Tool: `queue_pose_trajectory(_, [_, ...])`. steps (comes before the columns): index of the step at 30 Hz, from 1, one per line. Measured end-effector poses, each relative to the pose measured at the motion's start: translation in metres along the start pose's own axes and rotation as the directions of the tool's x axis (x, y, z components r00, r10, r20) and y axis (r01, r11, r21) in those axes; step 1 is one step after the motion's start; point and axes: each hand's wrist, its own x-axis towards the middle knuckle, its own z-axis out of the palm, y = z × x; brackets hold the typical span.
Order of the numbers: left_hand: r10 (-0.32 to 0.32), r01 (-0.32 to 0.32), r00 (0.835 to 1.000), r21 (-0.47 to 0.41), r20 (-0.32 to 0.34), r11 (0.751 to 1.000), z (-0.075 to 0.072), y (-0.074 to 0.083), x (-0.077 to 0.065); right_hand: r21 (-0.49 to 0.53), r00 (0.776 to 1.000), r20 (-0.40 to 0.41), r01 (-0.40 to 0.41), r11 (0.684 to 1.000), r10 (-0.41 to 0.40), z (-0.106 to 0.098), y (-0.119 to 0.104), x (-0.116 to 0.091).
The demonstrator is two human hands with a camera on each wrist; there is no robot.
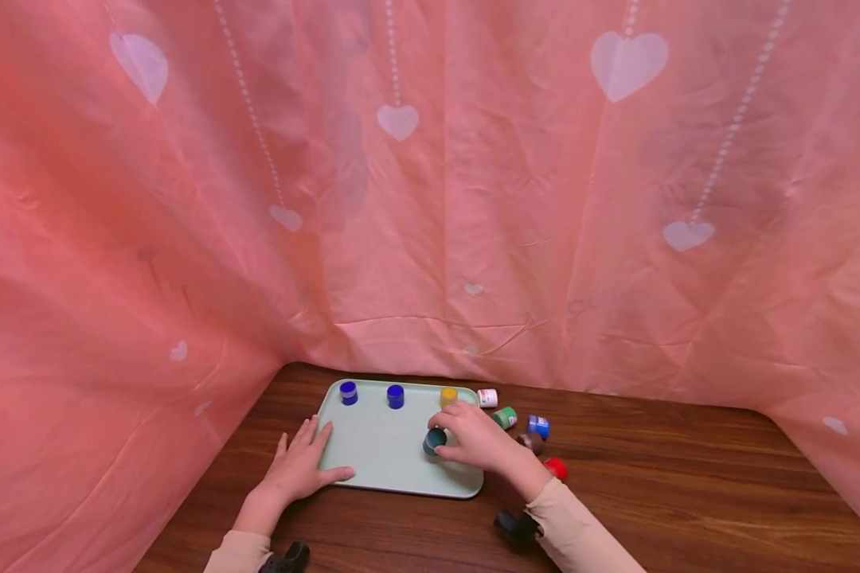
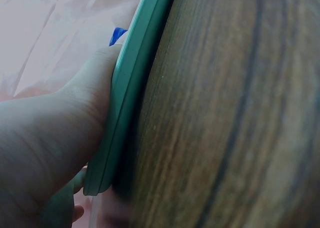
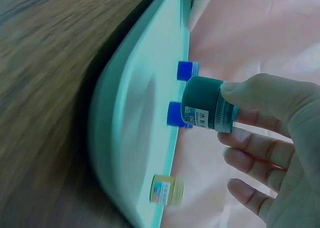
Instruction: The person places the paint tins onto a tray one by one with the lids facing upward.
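Observation:
My right hand pinches a dark teal-green paint jar by its lid, thumb on one side and fingertips on the other. In the head view this jar is over the right part of a pale green tray. Along the tray's far side stand two dark blue paint jars, one at the left corner and another nearer the middle, then a yellow paint jar toward the right. My left hand rests on the tray's left edge with fingers spread, its thumb along the near rim.
Right of the tray, on the brown wooden table, are a white jar, a green jar, a blue jar, a brown jar and a red jar. A pink curtain hangs behind.

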Motion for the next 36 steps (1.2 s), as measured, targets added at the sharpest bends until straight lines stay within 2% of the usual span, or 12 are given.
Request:
queue_pose_trajectory(6, [-0.007, 0.007, 1.000, -0.001, 0.001, 1.000, -0.001, 0.000, -0.001, -0.033, 0.998, -0.021, 0.065, 0.997, -0.066, 0.007, -0.007, 0.018])
queue_pose_trajectory(14, [-0.018, 0.018, 1.000, 0.011, 0.002, 1.000, 0.001, 0.002, 0.000, -0.055, 0.997, 0.041, 0.062, 0.997, -0.060, 0.010, -0.021, 0.037])
queue_pose_trajectory(21, [-0.023, 0.023, 1.000, 0.021, 0.009, 1.000, 0.002, 0.002, 0.002, -0.120, 0.993, 0.028, 0.116, 0.986, -0.114, 0.018, -0.029, 0.053])
queue_pose_trajectory(36, [-0.015, 0.015, 1.000, 0.034, 0.002, 0.999, 0.003, 0.001, 0.003, -0.201, 0.992, 0.095, 0.100, 0.974, -0.082, 0.036, -0.041, 0.088])
